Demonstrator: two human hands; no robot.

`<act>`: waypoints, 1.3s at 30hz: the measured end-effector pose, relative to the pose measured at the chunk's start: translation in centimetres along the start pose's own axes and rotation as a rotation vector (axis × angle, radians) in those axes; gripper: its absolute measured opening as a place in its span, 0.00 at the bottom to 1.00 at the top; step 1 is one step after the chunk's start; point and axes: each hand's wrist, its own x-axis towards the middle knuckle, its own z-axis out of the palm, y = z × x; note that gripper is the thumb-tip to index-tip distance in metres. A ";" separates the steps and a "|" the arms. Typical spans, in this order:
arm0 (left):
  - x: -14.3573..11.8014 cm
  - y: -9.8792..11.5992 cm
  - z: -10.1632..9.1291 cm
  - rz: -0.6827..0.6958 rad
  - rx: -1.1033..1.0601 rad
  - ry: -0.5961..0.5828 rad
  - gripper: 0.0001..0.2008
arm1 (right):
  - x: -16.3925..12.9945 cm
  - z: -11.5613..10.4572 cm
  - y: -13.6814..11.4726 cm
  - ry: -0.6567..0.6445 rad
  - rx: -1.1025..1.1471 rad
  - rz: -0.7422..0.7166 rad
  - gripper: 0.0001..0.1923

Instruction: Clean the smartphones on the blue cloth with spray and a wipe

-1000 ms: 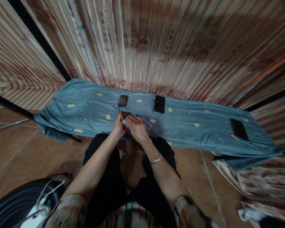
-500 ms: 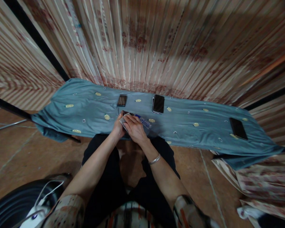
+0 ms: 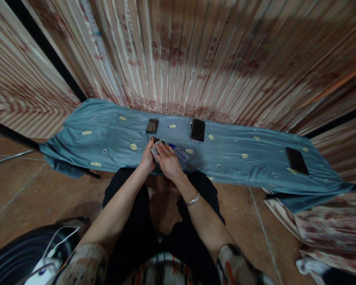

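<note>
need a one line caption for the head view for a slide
Both hands, left hand and right hand, hold a small card over a blue cloth with two phones.

Both hands, left hand (image 3: 148,159) and right hand (image 3: 167,161), are gripping a small dark phone (image 3: 156,142) and a pale wipe (image 3: 154,150) at the blue cloth's (image 3: 106,138) near edge. Another black phone (image 3: 197,130) is lying by the far edge.

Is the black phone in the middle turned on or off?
It looks off: the phone lies flat on the blue cloth with a dark, blank screen.
</note>
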 end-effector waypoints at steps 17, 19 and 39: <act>-2.6 1.4 1.0 -0.166 0.033 0.008 0.19 | 0.1 -1.2 2.0 0.160 0.191 0.111 0.22; -2.6 1.4 1.0 -0.164 0.024 0.007 0.19 | 0.0 -1.2 2.2 0.173 0.210 0.113 0.22; -1.5 0.5 0.5 -0.014 -0.024 -0.021 0.11 | -0.6 -0.8 0.6 0.004 0.222 0.025 0.24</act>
